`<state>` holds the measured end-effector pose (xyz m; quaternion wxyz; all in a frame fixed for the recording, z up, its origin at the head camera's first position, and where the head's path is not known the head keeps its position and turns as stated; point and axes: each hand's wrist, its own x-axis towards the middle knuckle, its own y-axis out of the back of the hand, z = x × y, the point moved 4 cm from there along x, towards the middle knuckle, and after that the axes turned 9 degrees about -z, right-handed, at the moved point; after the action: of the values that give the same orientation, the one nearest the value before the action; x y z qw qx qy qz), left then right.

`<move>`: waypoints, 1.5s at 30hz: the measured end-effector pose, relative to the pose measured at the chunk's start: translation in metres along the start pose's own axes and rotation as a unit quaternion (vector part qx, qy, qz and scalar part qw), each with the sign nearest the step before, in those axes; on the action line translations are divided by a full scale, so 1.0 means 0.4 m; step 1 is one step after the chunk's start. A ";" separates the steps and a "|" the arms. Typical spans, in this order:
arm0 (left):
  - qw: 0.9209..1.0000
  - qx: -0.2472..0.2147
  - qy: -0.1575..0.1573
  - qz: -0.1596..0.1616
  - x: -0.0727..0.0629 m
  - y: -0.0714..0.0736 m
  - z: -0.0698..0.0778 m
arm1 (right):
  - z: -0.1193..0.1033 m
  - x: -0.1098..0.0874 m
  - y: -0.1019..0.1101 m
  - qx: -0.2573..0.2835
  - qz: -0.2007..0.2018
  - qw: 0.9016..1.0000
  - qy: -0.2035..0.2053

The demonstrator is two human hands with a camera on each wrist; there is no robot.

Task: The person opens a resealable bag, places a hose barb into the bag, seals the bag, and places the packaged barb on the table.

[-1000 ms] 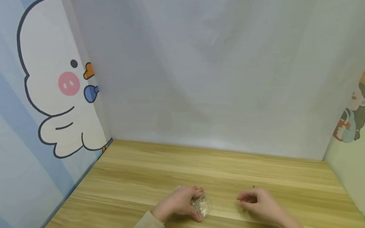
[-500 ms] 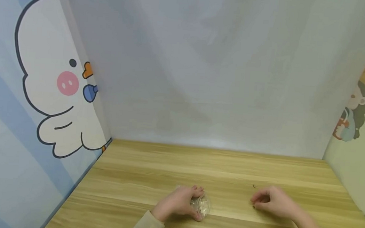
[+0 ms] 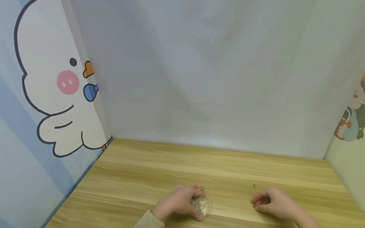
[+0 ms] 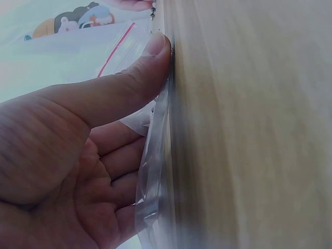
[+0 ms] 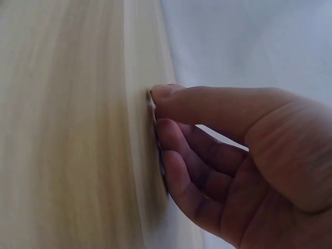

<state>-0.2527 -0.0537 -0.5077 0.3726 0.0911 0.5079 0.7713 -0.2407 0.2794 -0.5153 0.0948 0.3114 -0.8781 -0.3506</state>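
My left hand [image 3: 178,203] holds a clear plastic zip bag [image 3: 204,205] at the table, thumb and fingertips at its sides. The left wrist view shows the bag's red seal line [image 4: 115,51] and its folded film beside the curled fingers. Farther right, my right hand [image 3: 274,203] bends low over the wood, thumb and fingers round a thin dark strand [image 5: 160,165] that looks beaded or linked. In the left wrist view, beads of the strand [image 4: 153,10] show by the right hand. One small end [image 3: 254,185] of it shows beyond the fingers in the head view.
The wood-grain table [image 3: 154,164] runs back to a grey curtain [image 3: 203,77]. A printed cartoon panel [image 3: 46,84] closes off the left side, and another printed panel [image 3: 359,145] the right.
My right hand has moved right along the table, mostly in the first half second, and small dark parts of the strand show at its fingertips. The left hand stays on the bag.
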 end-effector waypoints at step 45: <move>1.000 0.008 -0.003 0.003 0.002 -0.001 -0.007 | -0.008 0.000 -0.013 -0.019 -0.010 1.000 -0.007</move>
<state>-0.2546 -0.0551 -0.5097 0.3714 0.0979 0.5129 0.7678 -0.2369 0.2748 -0.5164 0.0914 0.3155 -0.8688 -0.3705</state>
